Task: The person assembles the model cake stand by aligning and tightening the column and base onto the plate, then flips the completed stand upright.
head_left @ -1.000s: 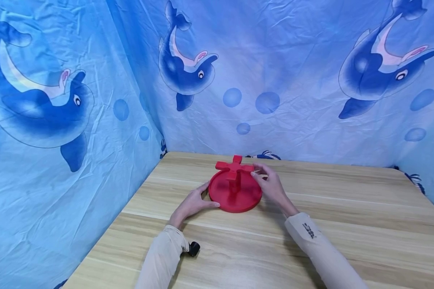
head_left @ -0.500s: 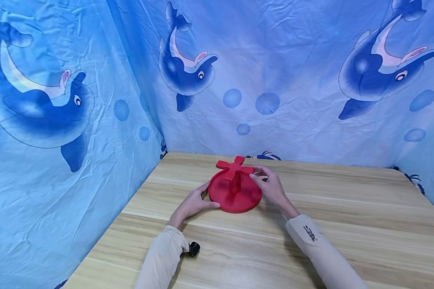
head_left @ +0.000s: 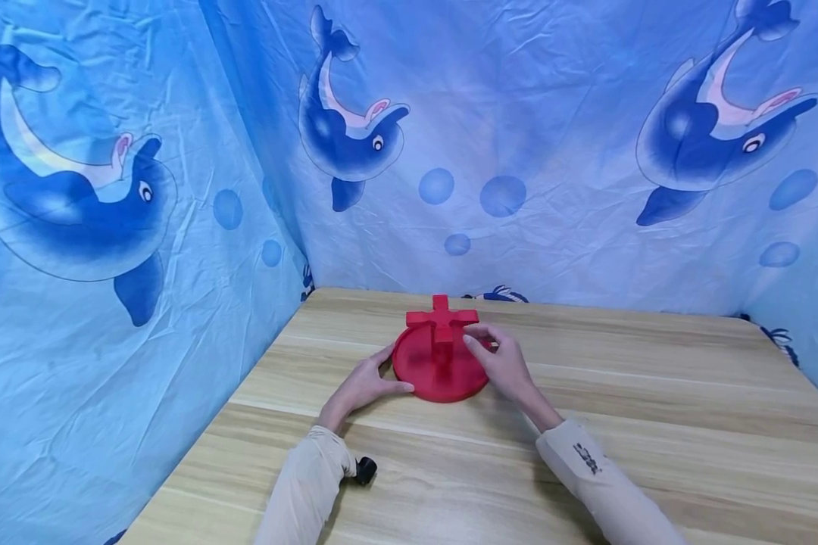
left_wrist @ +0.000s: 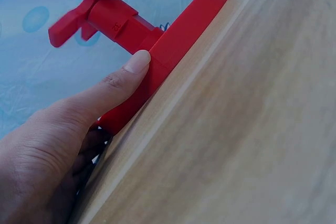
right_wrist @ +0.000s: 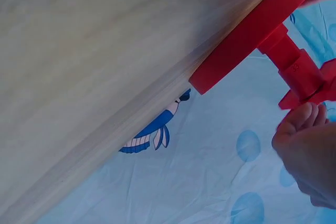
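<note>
A red four-armed cross handle (head_left: 441, 318) tops a short upright post (head_left: 443, 356) on a red round base (head_left: 417, 369), which lies flat on the table. My left hand (head_left: 364, 384) grips the left side of the base; in the left wrist view its thumb (left_wrist: 137, 62) lies against the rim. At the right arm of the cross handle, my right hand (head_left: 507, 369) pinches with thumb and bent fingers; the right wrist view shows those fingers (right_wrist: 303, 120) at the arm, partly hiding it.
The wood-grain table (head_left: 654, 378) spreads around the base. Blue dolphin-print cloth (head_left: 552, 151) hangs behind it and along the left side. A small black device (head_left: 365, 470) is on the left cuff.
The cross handle has turned on its post, past a slanted position and square again. My right hand has come slightly nearer and to the left. My left hand has stayed put.
</note>
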`<action>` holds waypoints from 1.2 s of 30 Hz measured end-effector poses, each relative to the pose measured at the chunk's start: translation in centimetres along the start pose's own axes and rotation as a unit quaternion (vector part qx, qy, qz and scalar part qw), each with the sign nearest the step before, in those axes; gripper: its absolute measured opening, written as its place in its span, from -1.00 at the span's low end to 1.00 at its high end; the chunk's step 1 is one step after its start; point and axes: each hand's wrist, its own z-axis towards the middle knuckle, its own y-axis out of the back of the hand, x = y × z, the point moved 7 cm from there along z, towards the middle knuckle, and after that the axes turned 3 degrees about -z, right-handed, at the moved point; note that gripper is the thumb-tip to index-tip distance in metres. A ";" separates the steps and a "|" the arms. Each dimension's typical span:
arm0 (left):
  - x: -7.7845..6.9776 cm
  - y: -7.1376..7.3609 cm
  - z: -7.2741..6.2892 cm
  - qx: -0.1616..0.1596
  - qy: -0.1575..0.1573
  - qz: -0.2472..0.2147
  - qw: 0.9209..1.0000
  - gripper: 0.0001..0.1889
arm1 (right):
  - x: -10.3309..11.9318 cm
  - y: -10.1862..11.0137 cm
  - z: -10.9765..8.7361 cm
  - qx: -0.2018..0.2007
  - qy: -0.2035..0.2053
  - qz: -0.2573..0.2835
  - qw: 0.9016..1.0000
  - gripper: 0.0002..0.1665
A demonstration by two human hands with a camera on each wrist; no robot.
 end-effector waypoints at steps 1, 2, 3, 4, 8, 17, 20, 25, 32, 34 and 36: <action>0.0 0.0 0.0 0.000 -0.001 0.000 1.000 0.12 | 0.1 0.1 0.0 -0.011 0.002 -0.004 1.000 -0.64; 0.0 0.0 0.0 0.000 -0.002 0.000 1.000 0.11 | 0.2 0.3 0.0 -0.023 0.006 -0.006 1.000 -0.66; 0.0 -0.1 0.0 0.000 0.001 0.002 1.000 0.11 | 0.2 0.4 0.0 -0.035 0.010 -0.010 0.999 -0.68; 0.0 -0.1 0.0 0.000 0.001 0.003 1.000 0.10 | 0.3 0.6 0.0 -0.047 0.014 -0.014 0.999 -0.69; 0.0 0.0 0.0 -0.001 0.003 0.009 1.000 0.09 | 0.3 1.1 0.3 -0.079 0.029 -0.026 0.996 -0.71; 0.0 -0.1 0.0 0.000 0.003 0.006 1.000 0.10 | -0.6 0.5 1.2 -0.045 0.025 -0.059 0.997 -0.40; 0.0 -0.1 0.0 0.000 0.004 0.006 1.000 0.10 | -0.6 0.3 1.2 -0.039 0.035 -0.057 0.997 -0.44; 0.0 -0.1 0.0 0.001 0.006 0.007 1.000 0.10 | -0.6 0.2 1.2 -0.044 0.050 -0.064 0.996 -0.54; -0.1 0.0 -0.1 0.005 0.005 0.003 1.000 0.11 | -0.6 0.3 1.2 -0.048 0.047 -0.064 0.996 -0.57; -0.2 0.0 -0.1 0.003 0.000 0.001 1.000 0.10 | -0.6 0.3 1.2 -0.046 0.044 -0.063 0.996 -0.57; -0.2 0.0 -0.1 0.003 0.000 0.002 1.000 0.10 | -0.6 0.2 1.1 -0.043 0.042 -0.064 0.996 -0.57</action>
